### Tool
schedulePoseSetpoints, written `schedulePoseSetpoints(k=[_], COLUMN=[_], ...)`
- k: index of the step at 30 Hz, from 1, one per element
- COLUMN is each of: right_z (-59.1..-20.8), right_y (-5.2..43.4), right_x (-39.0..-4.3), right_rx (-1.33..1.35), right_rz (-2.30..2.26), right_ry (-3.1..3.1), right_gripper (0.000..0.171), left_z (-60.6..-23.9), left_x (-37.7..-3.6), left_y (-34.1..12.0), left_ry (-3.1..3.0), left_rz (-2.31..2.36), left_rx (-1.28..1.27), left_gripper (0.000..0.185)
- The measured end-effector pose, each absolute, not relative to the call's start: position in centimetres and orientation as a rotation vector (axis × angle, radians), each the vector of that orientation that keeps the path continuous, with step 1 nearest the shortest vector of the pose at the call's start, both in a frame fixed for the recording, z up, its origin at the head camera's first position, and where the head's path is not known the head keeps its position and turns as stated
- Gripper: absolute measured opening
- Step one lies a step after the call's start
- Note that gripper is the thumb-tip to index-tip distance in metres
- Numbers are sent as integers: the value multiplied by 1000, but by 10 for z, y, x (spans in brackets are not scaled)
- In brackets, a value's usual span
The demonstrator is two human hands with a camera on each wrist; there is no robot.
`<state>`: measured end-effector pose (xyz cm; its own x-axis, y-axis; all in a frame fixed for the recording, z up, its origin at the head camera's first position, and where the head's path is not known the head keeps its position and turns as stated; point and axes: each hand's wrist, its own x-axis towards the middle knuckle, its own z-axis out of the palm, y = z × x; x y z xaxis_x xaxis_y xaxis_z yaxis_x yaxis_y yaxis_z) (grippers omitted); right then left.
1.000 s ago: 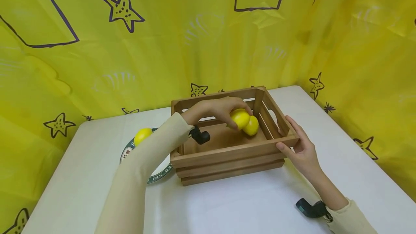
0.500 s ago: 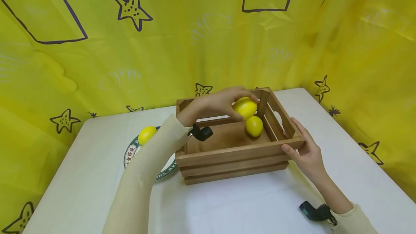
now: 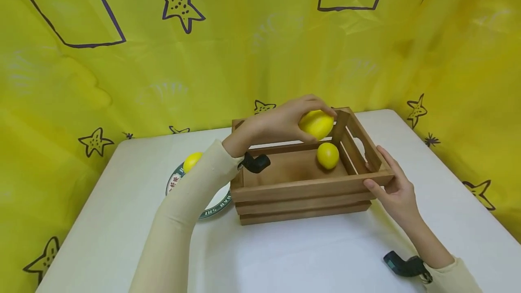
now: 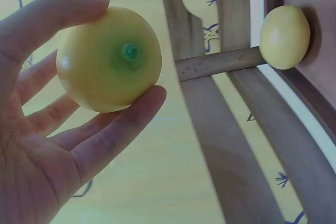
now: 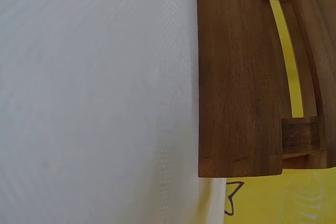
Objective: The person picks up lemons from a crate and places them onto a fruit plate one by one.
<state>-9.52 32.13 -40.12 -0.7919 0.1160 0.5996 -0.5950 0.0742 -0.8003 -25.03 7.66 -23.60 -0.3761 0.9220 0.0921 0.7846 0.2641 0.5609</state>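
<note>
My left hand (image 3: 281, 119) holds a yellow lemon (image 3: 317, 125) between thumb and fingers, above the back right part of a wooden slatted crate (image 3: 305, 192). In the left wrist view the held lemon (image 4: 100, 72) shows its green tip, with the fingers (image 4: 121, 135) and thumb spread around it. A second lemon (image 3: 328, 156) lies on the crate floor towards the right end. My right hand (image 3: 396, 193) grips the crate's front right corner, thumb on the front and fingers at the end slat, partly hidden. The right wrist view shows the crate's wood (image 5: 239, 77) but no hand.
Left of the crate, a white plate with a green patterned rim (image 3: 215, 209) carries another lemon (image 3: 192, 162); my left sleeve covers part of both. A white cloth covers the table (image 3: 301, 257). Behind it hangs a yellow curtain (image 3: 228, 58) with drawn stars.
The left hand has lifted its lemon upward, away from the lemon on the crate floor. My right hand keeps its grip on the corner. The head view has shifted slightly left.
</note>
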Motion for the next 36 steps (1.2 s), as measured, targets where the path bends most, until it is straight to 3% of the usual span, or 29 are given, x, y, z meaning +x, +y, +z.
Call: schedulePoseSetpoints(k=[15,36], right_z=[-396,-398], right_y=[323,319], right_x=[-97,-99], right_rx=[504,586], right_rz=[1902,2000], right_ry=[-1799,-1702], right_gripper=[72,70], left_z=[-222,-234], left_x=[-232,-201], left_y=[43,-29], left_ry=[2371,2609], left_rz=[846,1280], left_rx=[1789,1727], left_gripper=[56,55])
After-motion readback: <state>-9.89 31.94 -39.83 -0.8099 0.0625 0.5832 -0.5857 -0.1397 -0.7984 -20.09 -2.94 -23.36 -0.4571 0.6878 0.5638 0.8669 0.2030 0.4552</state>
